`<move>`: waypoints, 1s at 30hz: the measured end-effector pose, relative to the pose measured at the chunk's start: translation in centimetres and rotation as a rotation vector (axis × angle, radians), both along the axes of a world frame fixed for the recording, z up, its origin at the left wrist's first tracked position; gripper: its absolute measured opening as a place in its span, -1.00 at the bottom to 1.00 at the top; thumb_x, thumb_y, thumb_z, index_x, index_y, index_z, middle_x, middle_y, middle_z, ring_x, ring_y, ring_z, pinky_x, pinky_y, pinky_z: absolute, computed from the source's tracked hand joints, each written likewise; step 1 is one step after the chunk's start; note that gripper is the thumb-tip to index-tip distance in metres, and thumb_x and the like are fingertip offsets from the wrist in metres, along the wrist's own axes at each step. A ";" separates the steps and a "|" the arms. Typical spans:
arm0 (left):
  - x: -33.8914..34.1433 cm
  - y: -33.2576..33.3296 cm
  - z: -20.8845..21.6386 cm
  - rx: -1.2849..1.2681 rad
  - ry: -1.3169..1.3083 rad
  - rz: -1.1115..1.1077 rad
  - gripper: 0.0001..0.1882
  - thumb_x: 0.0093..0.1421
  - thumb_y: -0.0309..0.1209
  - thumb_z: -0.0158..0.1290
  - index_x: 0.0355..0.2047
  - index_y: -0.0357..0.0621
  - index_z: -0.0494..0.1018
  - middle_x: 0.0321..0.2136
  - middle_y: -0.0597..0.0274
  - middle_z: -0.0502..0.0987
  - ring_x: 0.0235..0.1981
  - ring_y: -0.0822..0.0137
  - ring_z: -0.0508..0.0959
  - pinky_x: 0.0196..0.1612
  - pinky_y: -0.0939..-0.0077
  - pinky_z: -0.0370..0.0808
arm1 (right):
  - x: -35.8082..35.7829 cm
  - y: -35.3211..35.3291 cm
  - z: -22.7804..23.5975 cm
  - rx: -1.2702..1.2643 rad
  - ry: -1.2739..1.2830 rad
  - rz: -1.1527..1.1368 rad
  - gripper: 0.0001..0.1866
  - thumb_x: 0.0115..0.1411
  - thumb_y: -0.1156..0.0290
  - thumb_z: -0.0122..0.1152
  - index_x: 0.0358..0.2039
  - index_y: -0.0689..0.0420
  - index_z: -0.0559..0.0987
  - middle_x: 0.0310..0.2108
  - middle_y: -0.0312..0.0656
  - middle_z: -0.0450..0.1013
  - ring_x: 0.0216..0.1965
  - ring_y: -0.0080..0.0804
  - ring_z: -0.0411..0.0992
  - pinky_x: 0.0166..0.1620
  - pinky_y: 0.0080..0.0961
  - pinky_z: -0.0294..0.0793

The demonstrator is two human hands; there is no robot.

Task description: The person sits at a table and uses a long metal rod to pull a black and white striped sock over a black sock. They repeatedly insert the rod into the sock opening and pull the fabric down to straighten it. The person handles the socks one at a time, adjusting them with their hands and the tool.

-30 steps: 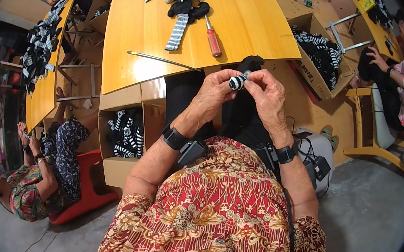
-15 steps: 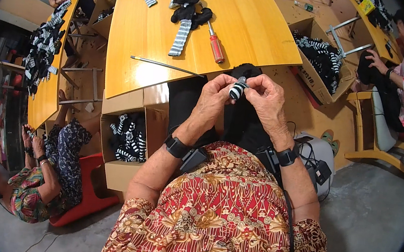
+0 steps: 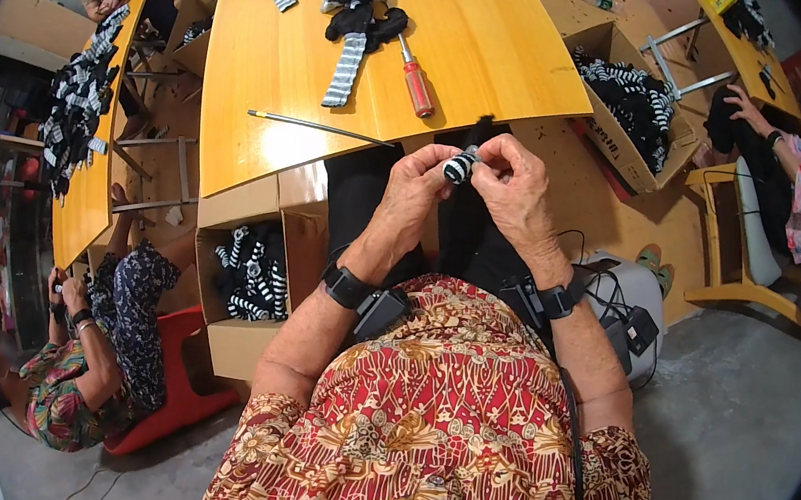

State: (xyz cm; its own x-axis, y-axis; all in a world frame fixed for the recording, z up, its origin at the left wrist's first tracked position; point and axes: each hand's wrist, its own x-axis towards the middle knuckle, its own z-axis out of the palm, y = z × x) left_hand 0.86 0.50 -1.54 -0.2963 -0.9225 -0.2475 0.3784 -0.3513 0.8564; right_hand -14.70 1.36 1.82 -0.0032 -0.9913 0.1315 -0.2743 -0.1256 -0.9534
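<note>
Above my lap, by the near edge of the wooden table (image 3: 294, 57), a small black-and-white striped knit sock (image 3: 459, 167) is bunched into a roll. My left hand (image 3: 409, 196) pinches its left side between thumb and fingers. At its upper right, the thumb and fingertips of my right hand (image 3: 516, 192) are closed on the knit. Dark fabric (image 3: 479, 130) shows just beyond my fingers; whether it belongs to the same sock I cannot tell. On the table lie a red-handled screwdriver (image 3: 417, 89), a thin dark rod (image 3: 320, 128) and a grey-striped sock (image 3: 344, 71) among black ones.
An open carton (image 3: 243, 353) of striped socks stands left of my legs, another carton (image 3: 621, 162) beyond the table's right edge. More socks (image 3: 79, 101) cover a side table. Co-workers sit at left and right. A grey case (image 3: 643, 355) with cables is by my right arm.
My hands and the rolled sock have shifted slightly left, and the right fingers have turned on the knit. The whole view has also moved a little.
</note>
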 end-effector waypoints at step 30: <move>-1.3 0.4 0.2 0.071 0.083 0.152 -0.87 0.18 -0.60 0.03 -0.28 -0.09 0.41 -0.44 0.43 0.47 -0.48 0.61 0.44 -0.45 0.77 0.34 | -1.7 -0.2 -2.2 0.260 -0.675 0.179 -0.93 0.13 0.55 0.23 -0.37 0.17 0.52 -0.49 -0.38 0.44 -0.50 -0.75 0.29 -0.41 -0.76 0.30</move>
